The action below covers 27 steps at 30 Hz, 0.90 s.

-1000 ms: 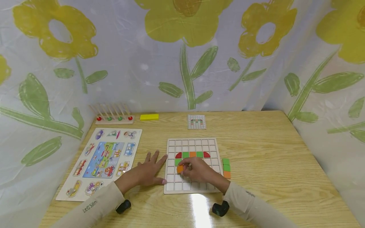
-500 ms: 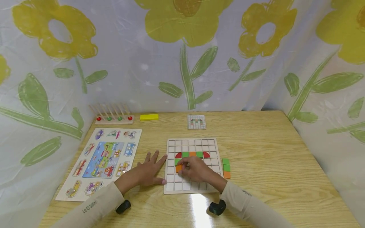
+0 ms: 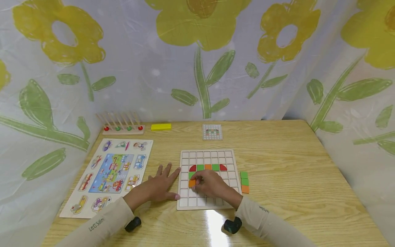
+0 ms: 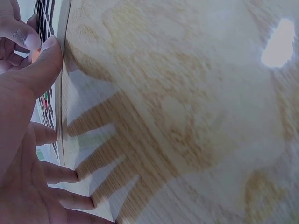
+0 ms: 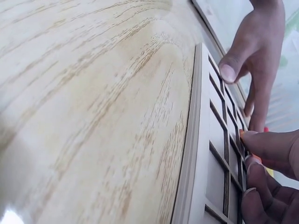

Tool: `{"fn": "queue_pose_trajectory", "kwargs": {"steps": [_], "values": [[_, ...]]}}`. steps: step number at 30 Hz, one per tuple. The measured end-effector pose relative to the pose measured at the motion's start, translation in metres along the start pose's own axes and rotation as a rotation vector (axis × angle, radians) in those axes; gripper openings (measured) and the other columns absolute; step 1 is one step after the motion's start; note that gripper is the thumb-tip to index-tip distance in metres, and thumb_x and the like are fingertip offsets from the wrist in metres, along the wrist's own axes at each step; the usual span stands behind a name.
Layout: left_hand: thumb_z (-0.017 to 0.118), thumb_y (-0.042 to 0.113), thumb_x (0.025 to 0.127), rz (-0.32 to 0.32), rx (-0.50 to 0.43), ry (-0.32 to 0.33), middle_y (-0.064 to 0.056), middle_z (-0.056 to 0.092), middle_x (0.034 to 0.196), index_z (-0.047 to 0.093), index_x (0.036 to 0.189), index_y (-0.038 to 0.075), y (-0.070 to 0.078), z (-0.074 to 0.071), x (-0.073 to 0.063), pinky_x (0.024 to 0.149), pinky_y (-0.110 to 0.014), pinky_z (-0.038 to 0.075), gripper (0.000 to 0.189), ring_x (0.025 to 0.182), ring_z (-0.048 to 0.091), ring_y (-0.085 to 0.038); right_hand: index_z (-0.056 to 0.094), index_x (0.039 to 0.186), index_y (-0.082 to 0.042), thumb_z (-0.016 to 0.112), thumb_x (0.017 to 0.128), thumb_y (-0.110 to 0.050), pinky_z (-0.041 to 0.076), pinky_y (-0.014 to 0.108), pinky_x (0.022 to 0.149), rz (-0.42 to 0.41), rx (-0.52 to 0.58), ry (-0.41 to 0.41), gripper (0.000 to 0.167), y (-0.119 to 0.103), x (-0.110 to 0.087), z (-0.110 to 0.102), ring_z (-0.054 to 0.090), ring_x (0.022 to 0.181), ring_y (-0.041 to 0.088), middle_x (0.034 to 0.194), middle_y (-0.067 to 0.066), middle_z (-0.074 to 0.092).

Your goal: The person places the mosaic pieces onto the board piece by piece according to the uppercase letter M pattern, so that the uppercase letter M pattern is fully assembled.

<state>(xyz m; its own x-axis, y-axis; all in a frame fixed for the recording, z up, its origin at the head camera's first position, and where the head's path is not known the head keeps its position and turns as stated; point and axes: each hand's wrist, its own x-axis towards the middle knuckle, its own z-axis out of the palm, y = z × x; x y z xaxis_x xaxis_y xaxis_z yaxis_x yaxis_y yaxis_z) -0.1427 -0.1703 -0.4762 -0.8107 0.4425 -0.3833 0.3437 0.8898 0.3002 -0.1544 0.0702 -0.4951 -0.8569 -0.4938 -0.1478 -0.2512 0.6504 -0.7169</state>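
My right hand point(image 3: 211, 185) pinches an orange square tile point(image 3: 192, 184) between thumb and fingers, low over a wooden grid board point(image 3: 201, 201). The tile lies at a cell near the board's left side, just below a green tile point(image 3: 191, 175) partly covered by my fingers. Above runs a row of set tiles: red rounded corner pieces point(image 3: 223, 167) at both ends, with green and orange squares point(image 3: 208, 167) between. My left hand point(image 3: 162, 187) rests with spread fingers at the board's left edge; its thumb point(image 4: 49, 51) touches the rim in the left wrist view.
Right of the board, two green tiles point(image 3: 244, 178) and an orange one point(image 3: 245, 189) lie in a column. A small pattern card point(image 3: 212, 137) is behind it. A picture puzzle point(image 3: 145, 171), a peg rack with beads point(image 3: 123, 131) and a yellow block point(image 3: 161, 127) stand left.
My right hand has shifted slightly left with the orange tile, which now lies flatter at the cell under the green tile. My left hand stays in place.
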Motion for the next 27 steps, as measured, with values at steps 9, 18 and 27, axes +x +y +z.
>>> {"fn": "queue_pose_trajectory", "kwargs": {"steps": [9, 18, 27], "values": [[0.067, 0.061, 0.088, 0.002, -0.001, -0.001, -0.028, 0.009, 0.165, 0.020, 0.162, 0.017, -0.0005, 0.0005, -0.0001, 0.095, -0.083, 0.031, 0.099, 0.146, 0.011, -0.061, 0.076, 0.106, -0.013, 0.079, 0.085, -0.011, 0.045, 0.021, 0.068, -0.021, -0.029, 0.003, 0.022, 0.0002, -0.0010, -0.0011, 0.054, 0.072, 0.005, 0.078, -0.011, 0.061], [0.066, 0.061, 0.088, 0.003, 0.011, -0.004, -0.028, 0.009, 0.165, 0.019, 0.162, 0.017, -0.0008, -0.0003, 0.0004, 0.094, -0.083, 0.032, 0.098, 0.146, 0.011, -0.061, 0.077, 0.104, -0.015, 0.077, 0.085, -0.011, 0.045, 0.021, 0.068, -0.024, -0.023, -0.005, 0.018, 0.0001, -0.0010, -0.0029, 0.054, 0.072, 0.005, 0.078, -0.012, 0.061], [0.067, 0.061, 0.088, 0.007, -0.005, -0.003, -0.029, 0.009, 0.165, 0.019, 0.162, 0.017, -0.0001, -0.0007, 0.0001, 0.094, -0.084, 0.030, 0.099, 0.146, 0.010, -0.061, 0.076, 0.105, -0.017, 0.075, 0.090, -0.019, 0.047, 0.023, 0.068, -0.049, -0.001, 0.002, 0.015, 0.0074, -0.0055, -0.0101, 0.056, 0.075, 0.006, 0.082, -0.012, 0.064]]}}
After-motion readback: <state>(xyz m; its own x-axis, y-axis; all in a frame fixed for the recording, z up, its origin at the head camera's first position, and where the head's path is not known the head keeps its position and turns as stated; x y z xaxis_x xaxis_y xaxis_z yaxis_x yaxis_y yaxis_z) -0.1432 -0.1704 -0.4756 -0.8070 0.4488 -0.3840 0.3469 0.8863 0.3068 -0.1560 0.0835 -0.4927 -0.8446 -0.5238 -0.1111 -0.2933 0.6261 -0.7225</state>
